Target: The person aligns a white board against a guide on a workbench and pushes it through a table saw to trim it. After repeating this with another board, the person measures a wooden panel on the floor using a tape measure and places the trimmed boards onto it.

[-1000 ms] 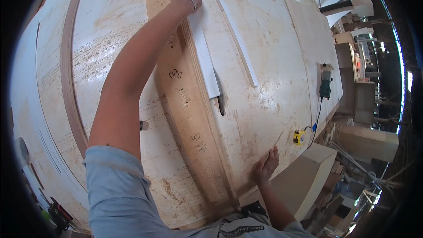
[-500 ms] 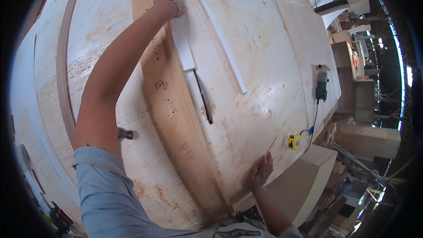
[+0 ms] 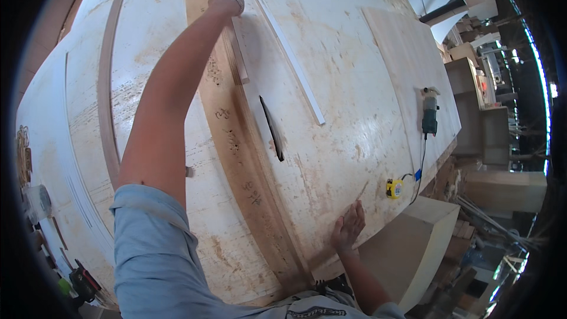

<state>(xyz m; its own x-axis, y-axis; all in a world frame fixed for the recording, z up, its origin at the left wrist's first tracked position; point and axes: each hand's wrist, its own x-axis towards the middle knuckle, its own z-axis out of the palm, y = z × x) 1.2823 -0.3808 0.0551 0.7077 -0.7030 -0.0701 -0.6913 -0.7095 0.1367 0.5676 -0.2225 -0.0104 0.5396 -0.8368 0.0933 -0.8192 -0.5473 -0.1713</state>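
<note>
Far out, at the top, my left hand (image 3: 226, 1) is closed around a narrow wooden strip (image 3: 241, 59), which stands tilted up on its edge. The strip lies along the right side of a long tan wooden board (image 3: 251, 189) marked with pencil scribbles. This board runs from the far side almost to my body. My right hand (image 3: 349, 228) rests at the near edge of the worktable, fingers stretched out, with nothing in it. Between the hands, a dark narrow slot (image 3: 271, 130) cuts through the worn white tabletop (image 3: 331, 159).
A thin white strip (image 3: 289, 56) lies right of the board; a brown strip (image 3: 105, 94) lies left. Toward the right edge are a yellow tape measure (image 3: 394, 188), a corded green power tool (image 3: 430, 117) and a plywood sheet (image 3: 393, 53). A large box (image 3: 407, 236) stands beside the table.
The strip under my left hand has turned from lying flat, white face up, to standing on edge. My left fingers have closed round it. My right hand has barely moved.
</note>
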